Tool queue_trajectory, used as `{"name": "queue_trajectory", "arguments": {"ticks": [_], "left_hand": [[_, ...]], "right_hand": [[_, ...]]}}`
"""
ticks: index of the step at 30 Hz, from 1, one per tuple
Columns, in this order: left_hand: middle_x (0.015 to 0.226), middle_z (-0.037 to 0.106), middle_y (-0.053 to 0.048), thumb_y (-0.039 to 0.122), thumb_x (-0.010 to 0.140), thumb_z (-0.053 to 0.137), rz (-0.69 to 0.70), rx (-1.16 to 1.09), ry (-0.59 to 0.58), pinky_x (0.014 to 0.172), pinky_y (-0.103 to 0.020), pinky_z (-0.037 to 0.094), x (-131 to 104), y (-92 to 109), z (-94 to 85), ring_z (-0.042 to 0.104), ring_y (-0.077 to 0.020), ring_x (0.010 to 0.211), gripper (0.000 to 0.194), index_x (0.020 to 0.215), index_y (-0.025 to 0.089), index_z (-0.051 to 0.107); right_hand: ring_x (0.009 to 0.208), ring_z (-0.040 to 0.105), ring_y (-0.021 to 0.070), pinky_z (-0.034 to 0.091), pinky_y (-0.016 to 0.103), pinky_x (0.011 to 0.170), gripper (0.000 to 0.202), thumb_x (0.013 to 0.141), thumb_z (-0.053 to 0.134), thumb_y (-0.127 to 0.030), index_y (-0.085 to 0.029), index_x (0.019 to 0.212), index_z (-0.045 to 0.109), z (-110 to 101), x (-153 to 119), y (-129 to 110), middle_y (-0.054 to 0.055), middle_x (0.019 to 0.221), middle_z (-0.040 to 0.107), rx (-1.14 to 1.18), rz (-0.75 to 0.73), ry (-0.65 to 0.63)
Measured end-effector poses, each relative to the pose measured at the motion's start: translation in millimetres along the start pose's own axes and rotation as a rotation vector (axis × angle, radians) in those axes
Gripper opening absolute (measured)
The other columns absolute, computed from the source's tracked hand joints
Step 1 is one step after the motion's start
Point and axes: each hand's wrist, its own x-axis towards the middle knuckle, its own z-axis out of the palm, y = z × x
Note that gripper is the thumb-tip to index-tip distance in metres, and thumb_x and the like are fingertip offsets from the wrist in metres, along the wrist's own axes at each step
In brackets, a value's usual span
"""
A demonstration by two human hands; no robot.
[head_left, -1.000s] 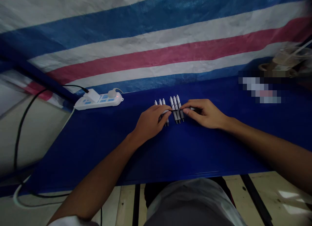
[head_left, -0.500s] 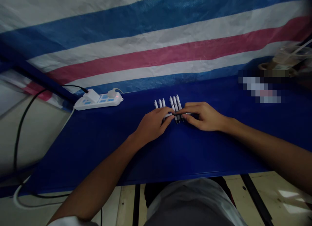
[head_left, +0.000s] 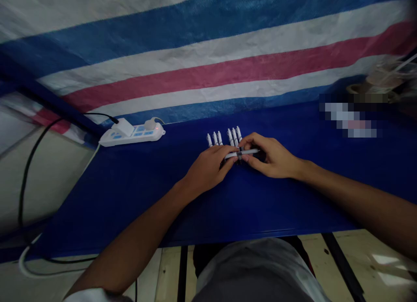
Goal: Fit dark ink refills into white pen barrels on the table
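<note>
A white pen (head_left: pixel 249 152) with a dark middle band lies nearly level between my two hands, over the table. My left hand (head_left: pixel 208 165) pinches its left part between thumb and fingers. Thumb and bent fingers of my right hand (head_left: pixel 273 158) close around the right part, where a dark tip shows. Behind my hands are two groups of white pens, three in each, side by side with their clicker ends pointing away from me. My left hand partly covers the left group (head_left: pixel 215 139). The lower ends of the right group (head_left: pixel 234 135) are hidden behind the held pen and fingers.
On the blue table (head_left: pixel 208 215), a white power strip (head_left: pixel 132 137) with plugged-in adapters stands at the back left. Striped sheeting (head_left: pixel 208 76) hangs behind the table. A plastic cup (head_left: pixel 384 78) and a pixelated patch are at the far right. Cables hang on the left.
The held pen now shows more plainly between my hands, a little further right. My right fingers have curled more, and my left hand has shifted slightly right. The pens behind stay in place.
</note>
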Motion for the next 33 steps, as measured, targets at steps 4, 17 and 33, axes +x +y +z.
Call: {"name": "queue_trajectory", "arguments": {"ticks": [4,17,33], "left_hand": [[0.110,0.077,-0.006,0.031,0.106,0.051,0.004,-0.003,0.016,0.096,-0.036,0.056,-0.1,-2.1,0.3,0.072,-0.0218,0.105,0.024,0.118,0.019,0.067],[0.103,0.077,-0.006,0.032,0.105,0.051,0.020,-0.008,-0.006,0.087,-0.035,0.055,0.1,-5.0,-2.4,0.072,-0.0217,0.095,0.023,0.111,0.019,0.069],[0.106,0.077,-0.006,0.034,0.105,0.051,0.009,-0.010,-0.023,0.092,-0.035,0.055,0.8,-9.0,-5.8,0.072,-0.0213,0.097,0.025,0.114,0.020,0.069]], "right_hand": [[0.064,0.065,0.0138,0.046,0.024,0.058,0.016,0.098,0.059,-0.032,-0.018,0.101,0.066,-0.5,0.8,2.2,0.003,0.085,0.074,0.001,-0.031,-0.025],[0.062,0.062,0.0138,0.042,0.026,0.057,0.025,0.102,0.053,-0.039,-0.018,0.114,0.059,-3.6,0.4,3.8,0.002,0.086,0.071,0.001,0.023,-0.091],[0.066,0.066,0.0143,0.046,0.025,0.058,0.030,0.104,0.050,-0.034,-0.018,0.129,0.053,-5.9,-0.5,4.7,0.001,0.085,0.071,-0.044,-0.058,-0.055]]}}
